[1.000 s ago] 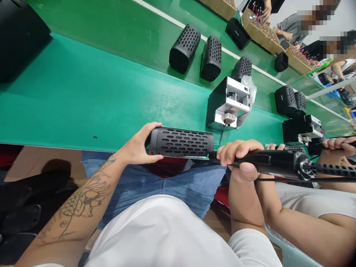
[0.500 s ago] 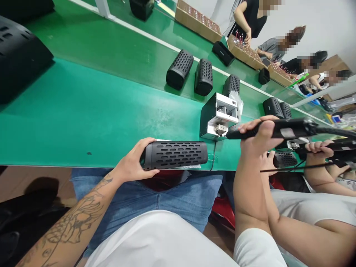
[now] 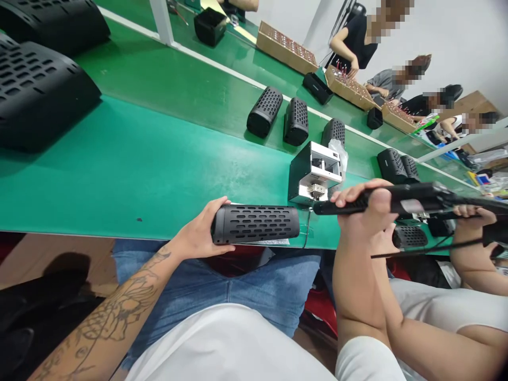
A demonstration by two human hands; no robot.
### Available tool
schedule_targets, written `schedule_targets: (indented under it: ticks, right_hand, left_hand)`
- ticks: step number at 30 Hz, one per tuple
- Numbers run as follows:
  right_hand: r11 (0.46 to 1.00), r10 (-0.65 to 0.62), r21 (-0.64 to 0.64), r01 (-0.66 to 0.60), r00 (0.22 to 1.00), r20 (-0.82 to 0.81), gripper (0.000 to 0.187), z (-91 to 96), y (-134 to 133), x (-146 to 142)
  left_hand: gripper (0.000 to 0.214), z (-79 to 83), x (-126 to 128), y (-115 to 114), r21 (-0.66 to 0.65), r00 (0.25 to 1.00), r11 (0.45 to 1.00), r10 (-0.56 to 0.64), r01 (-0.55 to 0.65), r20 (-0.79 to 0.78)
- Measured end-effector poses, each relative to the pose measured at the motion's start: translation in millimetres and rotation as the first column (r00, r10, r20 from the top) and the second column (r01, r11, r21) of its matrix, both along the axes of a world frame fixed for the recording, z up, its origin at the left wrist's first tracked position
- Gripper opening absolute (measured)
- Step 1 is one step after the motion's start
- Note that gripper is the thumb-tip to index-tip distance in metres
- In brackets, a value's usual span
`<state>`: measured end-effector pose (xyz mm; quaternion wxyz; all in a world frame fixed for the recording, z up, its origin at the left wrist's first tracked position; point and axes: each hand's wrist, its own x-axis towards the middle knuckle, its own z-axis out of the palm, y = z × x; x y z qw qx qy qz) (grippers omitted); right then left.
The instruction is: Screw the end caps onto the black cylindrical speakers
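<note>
At the left end of the tabletop (image 3: 159, 74), two black housings (image 3: 47, 92) are showing matte, rounded shells cut with slots. Farther right, the held housing (image 3: 260, 223) is repeating that shape: a rounded block with staggered rows of oblong slots. Next, a boxy machine (image 3: 300, 177) is presenting a black side and a silver metal front, with a crumpled clear bag (image 3: 337, 152) hanging behind it, and then comes a long, smooth black power driver (image 3: 415, 197).

A smooth green mat (image 3: 166, 169) is covering the tabletop's near strip; darker, glossy green is stretching beyond, where more slotted housings (image 3: 265, 112) are standing near a white rail (image 3: 222, 66). Past the rail, people (image 3: 359, 45) are working at long cardboard boxes (image 3: 280, 54) before a pale wall (image 3: 456, 47).

The left hand (image 3: 200, 231) is clasping the held housing's left end, its digits spread to the far and near sides. That housing is lying lengthwise along the tabletop's near edge. The right hand (image 3: 365, 205) is curling tightly around the driver, whose tip is pointing left by the machine's lower front, apart from the housing's right end.
</note>
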<state>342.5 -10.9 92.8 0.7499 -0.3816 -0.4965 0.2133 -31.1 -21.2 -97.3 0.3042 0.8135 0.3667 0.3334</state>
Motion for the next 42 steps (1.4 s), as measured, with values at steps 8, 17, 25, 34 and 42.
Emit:
schedule_targets:
  ticks: [8,17,25,34,42]
  right_hand:
    - [0.898,0.440,-0.014,-0.440,0.894,0.089,0.028,14.2,-64.4,-76.7]
    - [0.870,0.489,-0.006,-0.492,0.862,0.135,0.026,-11.2,-51.3,-94.4]
    - [0.864,0.504,-0.073,-0.499,0.855,0.121,0.037,-16.8,-42.8,-100.7]
    - [0.781,0.621,-0.061,-0.621,0.763,0.181,0.039,-28.4,-36.3,-99.0]
    - [0.698,0.716,-0.095,-0.710,0.686,0.128,0.041,-30.7,-27.9,-103.1]
  left_hand:
    - [0.134,-1.7,4.3,-0.5,-0.007,0.998,1.000,0.011,-0.011,0.055]
    - [0.135,-1.6,7.1,0.8,-0.007,0.998,1.000,0.013,-0.013,0.065]
    - [0.131,-1.0,8.7,0.3,0.007,0.997,1.000,0.013,-0.014,0.074]
    - [0.134,0.4,10.0,2.7,0.003,0.996,1.000,0.017,-0.018,0.083]
    - [0.133,1.4,11.2,3.3,0.008,0.995,1.000,0.018,-0.018,0.103]
